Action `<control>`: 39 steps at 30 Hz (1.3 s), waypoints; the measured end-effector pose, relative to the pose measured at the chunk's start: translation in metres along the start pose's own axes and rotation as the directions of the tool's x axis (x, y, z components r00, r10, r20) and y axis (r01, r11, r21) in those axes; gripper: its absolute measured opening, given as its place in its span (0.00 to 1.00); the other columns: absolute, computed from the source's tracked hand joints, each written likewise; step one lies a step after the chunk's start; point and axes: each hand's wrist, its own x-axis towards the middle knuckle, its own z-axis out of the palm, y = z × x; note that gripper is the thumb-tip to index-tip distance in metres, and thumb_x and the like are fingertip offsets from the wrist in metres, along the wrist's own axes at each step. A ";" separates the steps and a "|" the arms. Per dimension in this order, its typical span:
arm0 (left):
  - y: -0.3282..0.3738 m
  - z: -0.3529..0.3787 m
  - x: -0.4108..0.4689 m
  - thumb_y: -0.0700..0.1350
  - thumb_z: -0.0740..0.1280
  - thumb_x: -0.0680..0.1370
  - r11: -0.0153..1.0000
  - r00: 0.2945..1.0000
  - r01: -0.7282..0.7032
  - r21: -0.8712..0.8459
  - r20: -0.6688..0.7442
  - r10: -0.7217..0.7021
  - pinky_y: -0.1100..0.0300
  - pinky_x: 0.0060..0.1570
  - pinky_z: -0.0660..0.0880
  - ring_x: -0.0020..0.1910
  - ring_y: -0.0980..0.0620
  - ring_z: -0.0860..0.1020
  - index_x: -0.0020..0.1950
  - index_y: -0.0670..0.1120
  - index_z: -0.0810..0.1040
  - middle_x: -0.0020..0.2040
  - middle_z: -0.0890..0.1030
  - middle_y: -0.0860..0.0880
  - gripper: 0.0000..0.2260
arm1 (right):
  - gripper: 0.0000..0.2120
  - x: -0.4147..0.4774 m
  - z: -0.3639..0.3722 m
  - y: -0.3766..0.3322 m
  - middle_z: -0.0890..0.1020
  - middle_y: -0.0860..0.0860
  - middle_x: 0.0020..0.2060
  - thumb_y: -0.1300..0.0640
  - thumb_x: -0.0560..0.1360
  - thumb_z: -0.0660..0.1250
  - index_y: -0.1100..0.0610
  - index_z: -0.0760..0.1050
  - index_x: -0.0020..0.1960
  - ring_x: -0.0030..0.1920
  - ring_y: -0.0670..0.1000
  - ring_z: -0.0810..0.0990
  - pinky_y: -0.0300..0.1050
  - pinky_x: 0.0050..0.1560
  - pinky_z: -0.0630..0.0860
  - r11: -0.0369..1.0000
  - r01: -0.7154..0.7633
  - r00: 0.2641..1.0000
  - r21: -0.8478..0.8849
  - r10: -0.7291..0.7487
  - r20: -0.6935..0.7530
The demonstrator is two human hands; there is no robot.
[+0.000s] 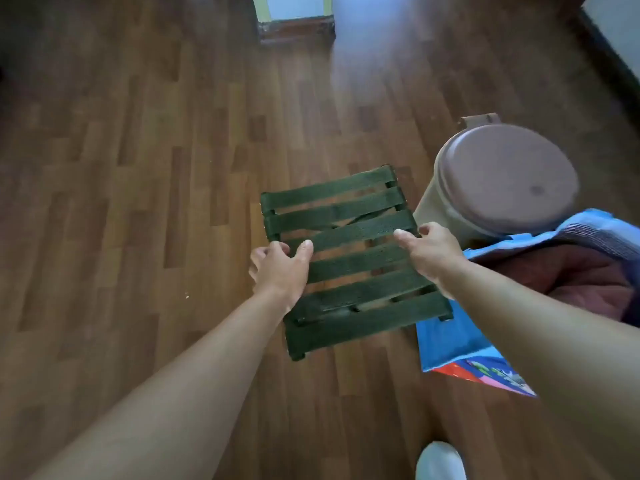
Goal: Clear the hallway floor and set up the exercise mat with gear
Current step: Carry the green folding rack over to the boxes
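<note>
Brown wood-plank floor (138,168). A green strap stool (353,258) stands at centre. Just right of it are a bin (505,178) with a brown lid and a blue bag (446,344). A white shoe (440,460) is at the bottom edge, and pale crumbs (187,295) lie at left.

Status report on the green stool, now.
Left hand and right hand at opposite side edges of dark green webbing-strap stool, grip unconfirmed. Stool upright, seat up. Brown-lidded beige bin and blue bag close beside it.

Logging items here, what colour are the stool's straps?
Dark green straps, best in the head view.
</note>
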 end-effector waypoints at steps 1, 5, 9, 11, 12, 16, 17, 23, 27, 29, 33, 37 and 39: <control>-0.004 0.006 0.007 0.60 0.58 0.78 1.000 1.000 0.025 0.003 0.007 -0.025 0.49 0.65 0.68 0.66 0.44 0.65 0.65 0.45 0.68 0.69 0.61 0.47 0.23 | 0.30 0.008 0.006 0.004 0.70 0.58 0.67 0.43 0.76 0.62 0.61 0.64 0.70 0.65 0.59 0.70 0.53 0.65 0.68 1.000 -0.009 1.000 -0.027 0.009 -0.003; -0.014 0.024 0.036 0.58 0.60 0.78 0.994 0.994 0.100 -0.048 0.043 -0.098 0.49 0.62 0.70 0.63 0.43 0.68 0.69 0.48 0.62 0.70 0.61 0.44 0.24 | 0.29 0.040 0.024 0.018 0.72 0.58 0.65 0.43 0.76 0.63 0.59 0.63 0.70 0.64 0.60 0.72 0.56 0.64 0.70 0.997 -0.050 0.999 -0.051 0.051 0.012; -0.020 0.023 0.051 0.48 0.64 0.78 0.986 0.992 0.092 -0.137 0.093 -0.080 0.60 0.43 0.71 0.47 0.50 0.71 0.67 0.53 0.60 0.65 0.65 0.44 0.20 | 0.30 0.056 0.029 0.024 0.70 0.58 0.68 0.46 0.77 0.62 0.59 0.59 0.73 0.65 0.60 0.71 0.54 0.66 0.68 0.996 -0.092 0.994 -0.011 0.092 0.058; -0.020 0.021 0.056 0.40 0.63 0.78 0.989 0.996 0.069 -0.131 0.069 -0.061 0.64 0.35 0.70 0.43 0.52 0.72 0.64 0.54 0.62 0.64 0.66 0.43 0.18 | 0.24 0.059 0.028 0.025 0.74 0.58 0.62 0.48 0.78 0.62 0.58 0.63 0.69 0.60 0.60 0.75 0.56 0.62 0.72 0.991 -0.130 0.989 0.040 0.126 0.074; -0.018 0.020 0.057 0.36 0.62 0.78 0.993 0.998 0.041 -0.114 0.045 -0.036 0.65 0.32 0.69 0.42 0.53 0.72 0.61 0.55 0.63 0.63 0.67 0.43 0.18 | 0.21 0.058 0.028 0.023 0.76 0.58 0.59 0.48 0.78 0.62 0.57 0.65 0.67 0.56 0.59 0.77 0.56 0.59 0.75 0.987 -0.141 0.987 0.071 0.135 0.081; -0.003 0.006 0.054 0.33 0.59 0.78 0.991 0.994 -0.072 -0.116 0.075 0.081 0.61 0.45 0.77 0.52 0.49 0.74 0.60 0.58 0.66 0.63 0.69 0.46 0.20 | 0.15 0.043 0.025 0.002 0.77 0.55 0.50 0.50 0.79 0.61 0.56 0.68 0.62 0.44 0.51 0.76 0.43 0.38 0.74 0.984 -0.117 0.989 0.134 0.103 0.107; 0.003 0.002 0.052 0.33 0.59 0.78 0.988 0.990 -0.094 -0.121 0.092 0.106 0.60 0.48 0.77 0.55 0.48 0.73 0.61 0.58 0.67 0.63 0.69 0.46 0.20 | 0.15 0.037 0.025 -0.006 0.77 0.53 0.48 0.51 0.79 0.61 0.56 0.68 0.62 0.42 0.49 0.75 0.41 0.33 0.70 0.984 -0.103 0.989 0.145 0.086 0.117; 0.057 -0.052 0.022 0.33 0.62 0.77 0.972 0.978 -0.173 -0.160 0.090 0.189 0.70 0.35 0.69 0.54 0.51 0.73 0.63 0.58 0.70 0.66 0.70 0.48 0.22 | 0.15 -0.013 0.006 -0.081 0.77 0.53 0.47 0.50 0.77 0.64 0.56 0.69 0.61 0.44 0.51 0.76 0.44 0.37 0.73 0.979 -0.045 0.991 0.200 0.018 0.131; 0.083 -0.113 -0.012 0.33 0.63 0.76 0.961 0.974 -0.214 -0.172 0.032 0.223 0.62 0.47 0.75 0.57 0.48 0.75 0.64 0.56 0.71 0.66 0.71 0.47 0.22 | 0.17 -0.062 -0.018 -0.138 0.77 0.54 0.52 0.50 0.77 0.63 0.58 0.69 0.62 0.46 0.52 0.76 0.43 0.36 0.73 0.987 0.021 0.994 0.160 -0.038 0.101; 0.093 -0.148 -0.035 0.33 0.63 0.76 0.957 0.972 -0.229 -0.177 0.011 0.234 0.59 0.50 0.77 0.58 0.46 0.75 0.65 0.56 0.71 0.67 0.70 0.46 0.22 | 0.19 -0.092 -0.029 -0.164 0.77 0.54 0.56 0.50 0.77 0.63 0.58 0.68 0.65 0.50 0.54 0.77 0.44 0.42 0.74 0.986 0.026 0.993 0.163 -0.045 0.113; 0.108 -0.215 -0.087 0.34 0.63 0.77 0.942 0.958 -0.285 -0.178 -0.023 0.286 0.67 0.39 0.74 0.56 0.48 0.76 0.66 0.53 0.71 0.64 0.73 0.47 0.22 | 0.21 -0.158 -0.049 -0.211 0.75 0.55 0.60 0.50 0.77 0.63 0.58 0.66 0.67 0.56 0.56 0.76 0.47 0.52 0.75 0.979 0.029 0.988 0.203 -0.059 0.142; 0.123 -0.288 -0.139 0.33 0.63 0.76 0.934 0.959 -0.282 -0.220 -0.065 0.275 0.66 0.36 0.76 0.46 0.55 0.77 0.67 0.52 0.70 0.62 0.74 0.48 0.23 | 0.15 -0.225 -0.070 -0.268 0.79 0.57 0.53 0.50 0.77 0.63 0.60 0.72 0.57 0.53 0.59 0.78 0.55 0.57 0.75 0.967 0.023 0.976 0.252 -0.076 0.204; 0.130 -0.324 -0.163 0.33 0.64 0.76 0.936 0.962 -0.272 -0.225 -0.092 0.257 0.58 0.40 0.80 0.44 0.53 0.78 0.67 0.53 0.71 0.58 0.76 0.48 0.23 | 0.13 -0.256 -0.077 -0.299 0.80 0.56 0.48 0.50 0.77 0.63 0.60 0.74 0.51 0.48 0.57 0.79 0.51 0.51 0.75 0.966 0.069 0.972 0.249 -0.122 0.202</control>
